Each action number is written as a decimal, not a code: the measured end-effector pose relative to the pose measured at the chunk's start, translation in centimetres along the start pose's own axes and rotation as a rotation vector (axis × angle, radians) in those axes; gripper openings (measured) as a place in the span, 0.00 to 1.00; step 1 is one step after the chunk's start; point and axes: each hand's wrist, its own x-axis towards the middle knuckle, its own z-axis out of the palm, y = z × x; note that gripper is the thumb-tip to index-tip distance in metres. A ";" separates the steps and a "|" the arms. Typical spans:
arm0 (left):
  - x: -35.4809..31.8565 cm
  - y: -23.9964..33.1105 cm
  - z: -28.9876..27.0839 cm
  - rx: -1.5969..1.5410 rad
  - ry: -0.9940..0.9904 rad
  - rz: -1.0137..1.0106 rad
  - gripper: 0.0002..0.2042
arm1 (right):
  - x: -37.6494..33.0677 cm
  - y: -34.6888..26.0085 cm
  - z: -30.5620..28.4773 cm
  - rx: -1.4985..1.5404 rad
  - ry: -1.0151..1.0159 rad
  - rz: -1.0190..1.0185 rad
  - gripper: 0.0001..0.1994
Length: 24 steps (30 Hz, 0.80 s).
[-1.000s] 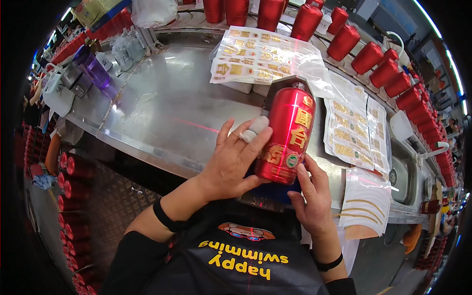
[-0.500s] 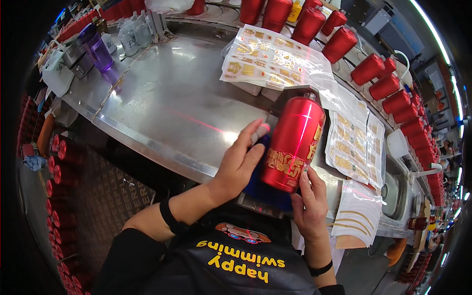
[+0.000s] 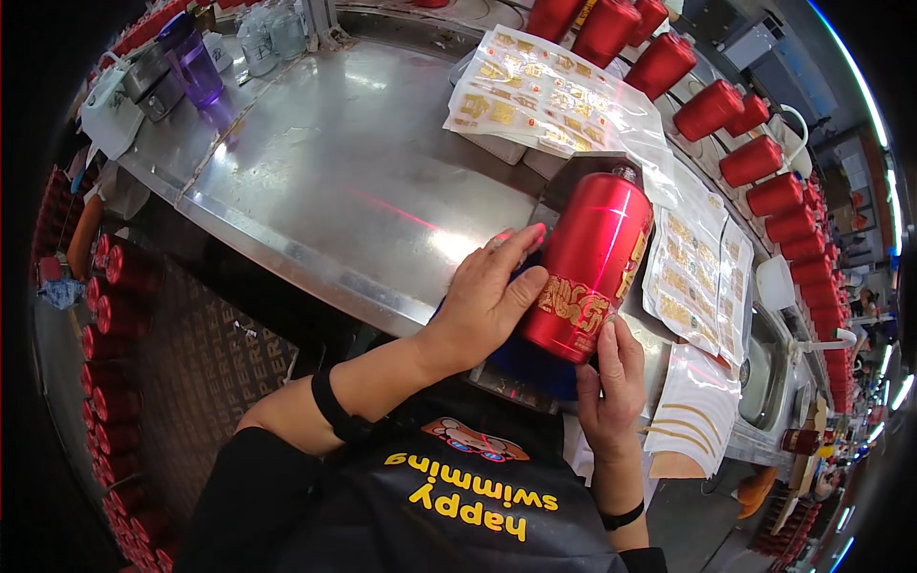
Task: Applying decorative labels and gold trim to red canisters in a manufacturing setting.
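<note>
A glossy red bottle (image 3: 592, 253) with gold ornament near its base lies tilted in a metal holder (image 3: 589, 164) with blue lining. Its clear neck points away from me. At the bottle's left side is my left hand (image 3: 489, 294), fingers stretched out and the thumb against or close beside the red surface. My right hand (image 3: 616, 387) grips the bottle's lower right edge, with the fingers along its side and the thumb near the base. A red light line crosses the bottle and my left fingertips. The left palm and the bottle's underside are hidden.
Sheets of gold decals (image 3: 535, 91) lie beyond the holder, with more decal sheets (image 3: 693, 272) on the right. A white sheet with gold strips (image 3: 690, 411) hangs near the sink (image 3: 761, 382). A purple cup (image 3: 196, 72) stands far left; red bottles (image 3: 709, 110) line the back.
My left hand has come in closer to the bottle and turned more palm-down. The right hand stays at the bottle's base. The whole view has shifted slightly.
</note>
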 end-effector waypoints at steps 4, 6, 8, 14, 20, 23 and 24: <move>0.3 0.1 0.1 0.160 -0.029 -0.012 0.25 | 0.0 0.2 0.2 -0.014 0.012 -0.010 0.26; 0.2 0.0 0.1 0.178 -0.029 -0.006 0.25 | 0.0 0.1 0.2 -0.019 0.020 -0.025 0.26; 0.1 -0.1 0.1 0.098 -0.017 -0.084 0.26 | 0.1 -0.1 0.2 0.011 0.010 -0.005 0.25; -2.8 5.0 -0.2 0.581 -0.214 0.470 0.28 | -0.1 -0.1 0.0 0.014 -0.011 0.005 0.27; -1.6 4.2 -1.0 0.658 -0.195 0.327 0.45 | 0.1 0.1 -0.8 -0.012 -0.009 0.009 0.28; -0.6 5.4 -0.7 0.783 -0.252 0.356 0.47 | -0.7 0.6 -1.1 0.383 0.271 0.373 0.15; -0.8 4.9 -0.6 0.785 -0.275 0.367 0.47 | 0.1 0.3 -1.6 0.427 0.346 0.461 0.09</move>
